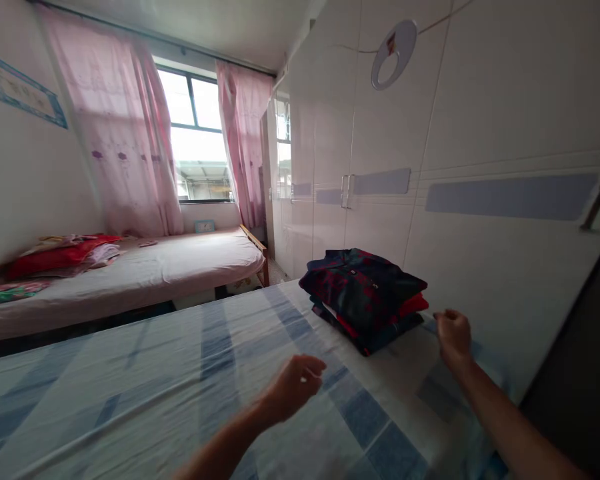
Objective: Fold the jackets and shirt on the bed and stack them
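Folded garment stack (360, 297): lying on the blue-and-white bed sheet (165, 373), near the wardrobe (380, 127). The top piece is showing dark cloth with deep-red patches; bright-red cloth is peeking out below, at the right side. The long axis appears to be running obliquely, from far left toward near right. One corner is pointing toward the near edge of the view, another toward the wardrobe side.

Left hand (294, 385): hovering over the sheet, near side of the stack and apart from it. Its fingers are bending inward, with a small gap showing by the thumb; whether the tips are meeting cannot be told.

Right hand (453, 335): standing just beside the stack's right side, thumb side toward it. Its fingers are curling into the palm; whether they are gripping anything cannot be told.

Markings: small pale marks are running in a slanting line on the top garment, too small to read. A blue-bordered poster (20, 87) is hanging on the left wall, its print illegible. An oval ornament (394, 55) is hanging against the wardrobe, bearing a small reddish picture, its details unclear.
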`<action>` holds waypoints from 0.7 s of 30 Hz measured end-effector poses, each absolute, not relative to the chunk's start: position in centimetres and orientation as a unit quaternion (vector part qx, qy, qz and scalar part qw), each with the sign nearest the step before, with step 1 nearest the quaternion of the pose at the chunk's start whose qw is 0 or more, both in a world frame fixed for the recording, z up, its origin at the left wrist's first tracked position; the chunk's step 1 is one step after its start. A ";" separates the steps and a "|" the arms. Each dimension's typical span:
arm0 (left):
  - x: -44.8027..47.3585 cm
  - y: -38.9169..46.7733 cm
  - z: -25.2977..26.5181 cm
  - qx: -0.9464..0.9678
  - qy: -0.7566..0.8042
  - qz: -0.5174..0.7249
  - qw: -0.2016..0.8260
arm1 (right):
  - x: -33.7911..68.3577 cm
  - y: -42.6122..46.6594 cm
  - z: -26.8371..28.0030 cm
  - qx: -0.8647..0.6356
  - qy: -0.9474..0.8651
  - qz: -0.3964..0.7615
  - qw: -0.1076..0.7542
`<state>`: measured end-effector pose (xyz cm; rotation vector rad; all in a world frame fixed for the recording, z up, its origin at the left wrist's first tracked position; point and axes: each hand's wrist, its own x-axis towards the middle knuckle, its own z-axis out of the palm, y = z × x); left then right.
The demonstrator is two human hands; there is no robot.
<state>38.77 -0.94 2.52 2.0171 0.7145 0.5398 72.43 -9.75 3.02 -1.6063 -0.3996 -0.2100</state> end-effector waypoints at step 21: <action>22.6 4.6 -4.1 0.827 0.540 0.153 0.040 | 45.2 2.6 -4.9 -0.611 -0.680 0.116 0.387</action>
